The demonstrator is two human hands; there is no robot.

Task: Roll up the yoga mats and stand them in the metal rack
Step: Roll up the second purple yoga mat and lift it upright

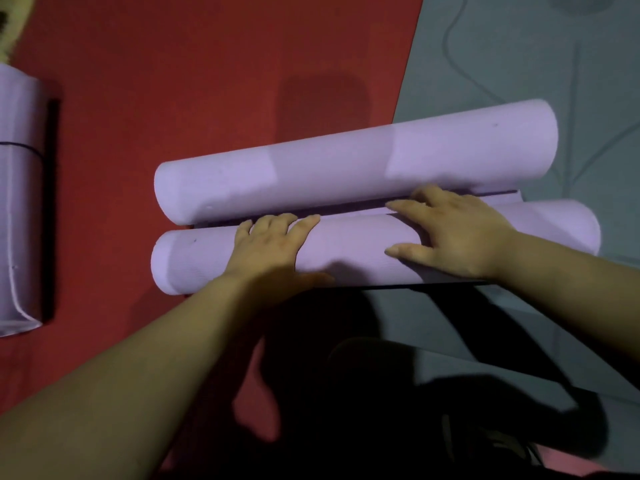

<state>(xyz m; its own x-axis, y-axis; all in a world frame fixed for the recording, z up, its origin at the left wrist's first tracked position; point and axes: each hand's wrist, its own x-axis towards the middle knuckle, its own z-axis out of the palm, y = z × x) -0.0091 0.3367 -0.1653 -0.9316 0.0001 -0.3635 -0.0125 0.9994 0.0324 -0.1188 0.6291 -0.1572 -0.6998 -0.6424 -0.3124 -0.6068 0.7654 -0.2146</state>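
Note:
A lilac yoga mat lies across the middle, rolled in from both ends into two parallel rolls: the far roll (356, 168) and the near roll (349, 252). A thin strip of flat mat shows in the gap between them. My left hand (273, 244) lies flat on top of the near roll, fingers spread toward the gap. My right hand (450, 230) presses on the near roll further right, fingertips at the gap. Another rolled lilac mat (19, 202) lies at the left edge. No metal rack is in view.
A red mat (207, 81) covers the floor on the left and under the rolls. Grey patterned floor (519, 64) lies to the right. A dark shadow and dark shapes fill the bottom centre. Something yellow-green shows in the top left corner.

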